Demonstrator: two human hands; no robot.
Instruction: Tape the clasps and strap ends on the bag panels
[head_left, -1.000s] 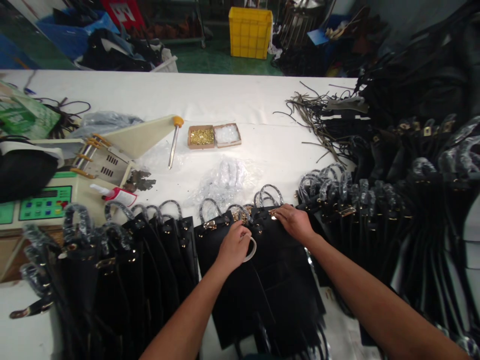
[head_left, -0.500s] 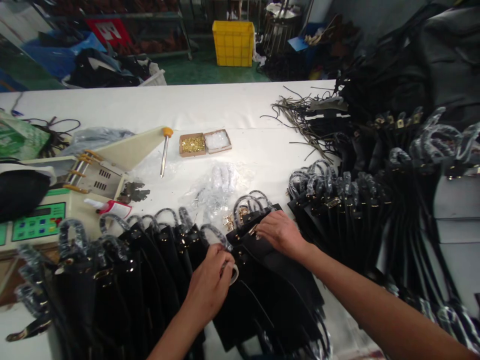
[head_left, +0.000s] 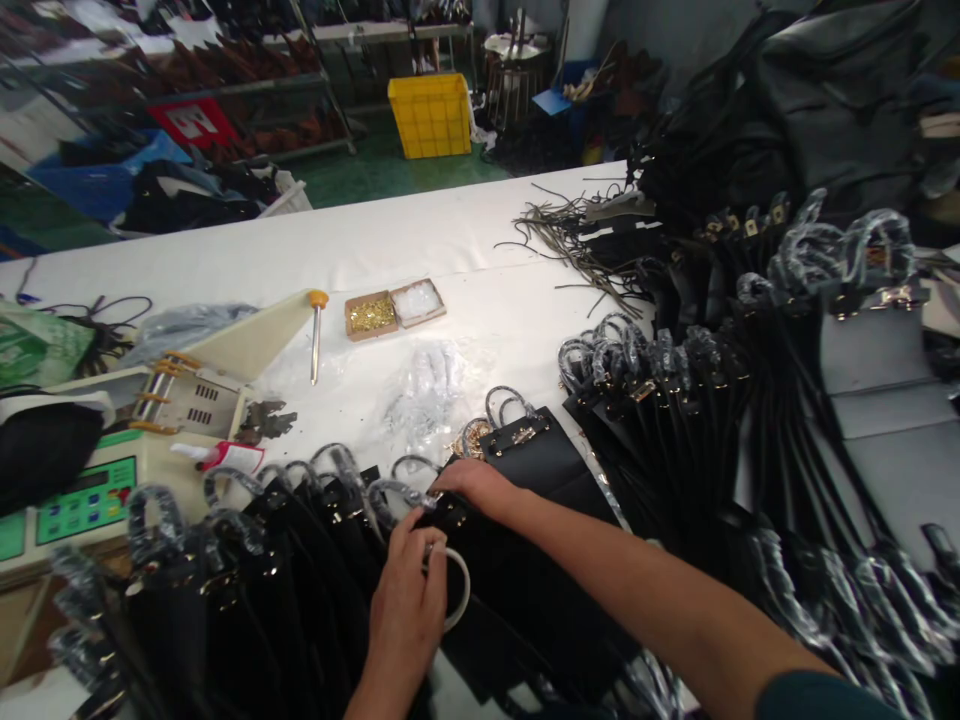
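My left hand [head_left: 409,600] is closed, with a roll of tape [head_left: 462,590] hooked round its fingers. Its fingertips touch the top of a black handbag [head_left: 487,560] with a plastic-wrapped handle. At that same top edge, beside the metal fittings, my right hand [head_left: 480,486] bends its fingers over the bag; the fingertips are partly hidden. Just beyond lies another black bag [head_left: 559,460], flat, with a gold clasp [head_left: 523,434] and wrapped handles. Gold hardware pieces [head_left: 471,440] lie beside it.
Rows of black bags stand at left [head_left: 247,600] and right [head_left: 675,440]. On the white table [head_left: 360,240] are a small box of gold pieces [head_left: 371,316], an orange-topped metal tool [head_left: 316,335], a red-and-white bottle [head_left: 232,457], clear plastic [head_left: 427,390] and a machine [head_left: 90,500].
My right hand has left the farther bag's clasp and moved left to the nearer bag, beside my left hand. The farther bag now lies uncovered. The tape ring shows more fully; the view has shifted.
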